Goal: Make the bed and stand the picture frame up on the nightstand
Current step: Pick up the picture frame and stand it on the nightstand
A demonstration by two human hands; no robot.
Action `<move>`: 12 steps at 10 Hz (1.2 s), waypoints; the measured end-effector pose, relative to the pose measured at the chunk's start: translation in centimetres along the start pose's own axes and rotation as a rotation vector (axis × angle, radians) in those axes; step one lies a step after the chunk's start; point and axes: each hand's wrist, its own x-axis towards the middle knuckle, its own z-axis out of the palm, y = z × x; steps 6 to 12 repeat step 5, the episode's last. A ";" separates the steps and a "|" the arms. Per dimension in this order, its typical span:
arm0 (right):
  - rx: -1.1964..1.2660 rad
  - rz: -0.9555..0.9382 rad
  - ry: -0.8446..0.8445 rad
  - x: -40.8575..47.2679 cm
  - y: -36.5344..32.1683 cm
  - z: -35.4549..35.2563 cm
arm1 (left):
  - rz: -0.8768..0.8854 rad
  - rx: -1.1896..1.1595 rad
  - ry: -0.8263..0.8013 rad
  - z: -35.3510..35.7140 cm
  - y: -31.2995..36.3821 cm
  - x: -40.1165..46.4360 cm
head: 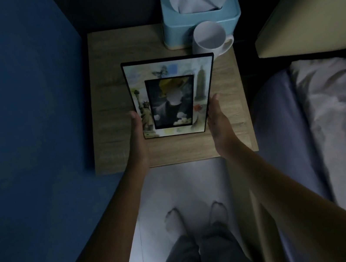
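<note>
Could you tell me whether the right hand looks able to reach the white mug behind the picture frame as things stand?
Probably yes. The right hand holds the picture frame by its right edge, and the white mug stands just beyond the frame's top right corner, with nothing between, though the hand must first let go.

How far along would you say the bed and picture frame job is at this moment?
Done: nothing clearly. In hand: the left hand and right hand hold the picture frame by its sides over the nightstand, near the mug. Left: releasing the frame standing and smoothing the rumpled bedding.
</note>
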 end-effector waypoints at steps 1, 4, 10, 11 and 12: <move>-0.022 0.007 -0.014 -0.2 -0.3 0.1 | -0.005 0.027 0.004 0.1 -0.1 0.1; -0.097 -0.016 -0.011 -0.9 -0.9 -0.6 | 0.005 -0.001 0.050 -0.5 -1.5 1.1; -0.109 0.031 0.004 -1.8 -2.4 -0.8 | -0.014 0.074 0.020 -0.7 -1.0 1.0; -0.109 0.031 0.004 -1.8 -2.4 -0.8 | -0.014 0.074 0.020 -0.7 -1.0 1.0; -0.109 0.031 0.004 -1.8 -2.4 -0.8 | -0.014 0.074 0.020 -0.7 -1.0 1.0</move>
